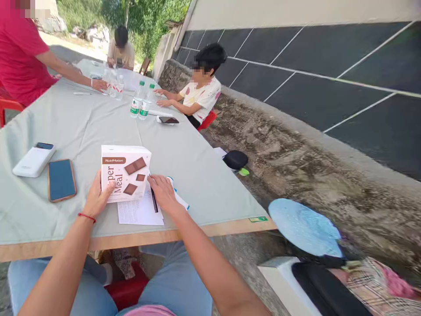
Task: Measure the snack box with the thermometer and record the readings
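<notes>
Your left hand (97,197) gripped one white box (125,173) reading "NutriMotion" and "Meal"; your right hand (162,193) lay open, flat on one printed sheet (140,213) beside one pen (154,199).

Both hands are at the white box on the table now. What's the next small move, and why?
Probably lift the white box off the printed sheet. The left hand already grips its near left edge, and the right hand lies beside it on the sheet next to a black pen. The box sits on the sheet's upper part, hiding the print.
</notes>
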The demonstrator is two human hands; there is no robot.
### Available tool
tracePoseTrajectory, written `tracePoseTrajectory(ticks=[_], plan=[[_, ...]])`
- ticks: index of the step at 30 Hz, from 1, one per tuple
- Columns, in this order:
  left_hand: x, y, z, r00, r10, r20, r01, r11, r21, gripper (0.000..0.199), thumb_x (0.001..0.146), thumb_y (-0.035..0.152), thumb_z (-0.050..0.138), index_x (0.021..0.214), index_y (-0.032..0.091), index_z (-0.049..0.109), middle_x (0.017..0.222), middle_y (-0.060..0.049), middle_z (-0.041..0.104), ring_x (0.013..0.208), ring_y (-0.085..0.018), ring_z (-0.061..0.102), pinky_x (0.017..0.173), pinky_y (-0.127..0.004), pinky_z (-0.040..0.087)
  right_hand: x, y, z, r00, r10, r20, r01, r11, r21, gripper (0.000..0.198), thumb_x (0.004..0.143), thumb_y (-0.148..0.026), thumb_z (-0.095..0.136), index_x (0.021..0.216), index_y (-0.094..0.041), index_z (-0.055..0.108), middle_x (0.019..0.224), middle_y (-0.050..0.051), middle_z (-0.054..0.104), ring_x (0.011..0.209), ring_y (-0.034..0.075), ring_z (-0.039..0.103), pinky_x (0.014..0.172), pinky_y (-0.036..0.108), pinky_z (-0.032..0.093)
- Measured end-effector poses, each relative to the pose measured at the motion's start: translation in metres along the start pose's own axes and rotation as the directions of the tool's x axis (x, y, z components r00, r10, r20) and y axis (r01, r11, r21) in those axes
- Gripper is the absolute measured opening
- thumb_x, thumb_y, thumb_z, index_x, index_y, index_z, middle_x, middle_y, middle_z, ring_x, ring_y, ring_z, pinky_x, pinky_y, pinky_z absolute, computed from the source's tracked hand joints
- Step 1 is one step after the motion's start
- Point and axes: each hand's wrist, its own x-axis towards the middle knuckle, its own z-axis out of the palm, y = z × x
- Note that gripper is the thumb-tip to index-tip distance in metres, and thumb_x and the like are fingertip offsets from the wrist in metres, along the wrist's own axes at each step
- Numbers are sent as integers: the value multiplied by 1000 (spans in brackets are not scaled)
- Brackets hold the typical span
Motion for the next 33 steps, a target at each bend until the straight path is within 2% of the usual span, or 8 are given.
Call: tracePoseTrajectory(ticks=[4,7,11,14,16,20,25,33], plan=[[-1,-1,1,996,-82,-19,82,996,43,64,85,61,49,133,19,45,130,-10,59,118,-31,56,98,-45,47,-18,13,-9,966,252,-64,-249,967,43,48,91,-13,43,139,-21,48,136,14,53,120,27,47,96,39,36],[-1,-1,1,992,-116,-43,118,992,45,68,83,63,51,134,18,44,127,-10,61,115,-32,58,96,-46,48,-35,27,-9,832,550,71,-554,831,57,48,87,-38,57,129,-14,54,123,19,58,113,32,51,88,39,40],[0,0,2,992,-119,-43,120,993,16,65,84,62,52,134,20,45,128,-9,60,115,-30,57,96,-44,48,-50,33,-8,777,590,220,-630,741,234,36,84,-40,55,110,-15,60,104,13,63,99,27,57,78,34,41],[0,0,1,994,-106,-32,106,994,10,64,84,60,52,134,20,45,129,-9,59,118,-30,56,97,-43,48,-54,11,-17,777,616,129,-542,552,633,33,81,-44,55,100,-17,59,86,6,63,81,23,57,71,32,41],[0,0,1,994,-105,-27,106,994,8,64,84,60,52,134,21,45,130,-9,59,118,-30,56,96,-43,48,-54,-16,-28,806,589,54,-309,342,887,34,80,-51,54,92,-19,57,73,2,59,70,19,54,66,31,41],[2,0,0,992,-118,-40,118,993,12,65,82,61,54,131,19,47,125,-10,62,112,-30,59,93,-43,49,-44,-77,-48,919,393,27,5,-79,997,33,81,-53,58,76,-20,53,64,-2,54,57,13,48,58,29,38],[3,-1,-2,993,-115,-16,115,993,-7,67,75,62,61,125,17,51,114,-10,67,102,-29,63,89,-43,49,-15,-111,-42,913,405,40,41,-190,981,33,81,-49,63,70,-20,52,58,-3,50,52,11,45,54,27,35],[3,2,-3,992,-122,-13,122,992,-33,59,75,59,65,117,19,55,106,-7,69,93,-25,64,80,-37,50,-2,-115,-28,890,444,108,-2,-232,973,27,80,-45,64,79,-19,58,54,-5,49,50,10,43,54,27,35]])
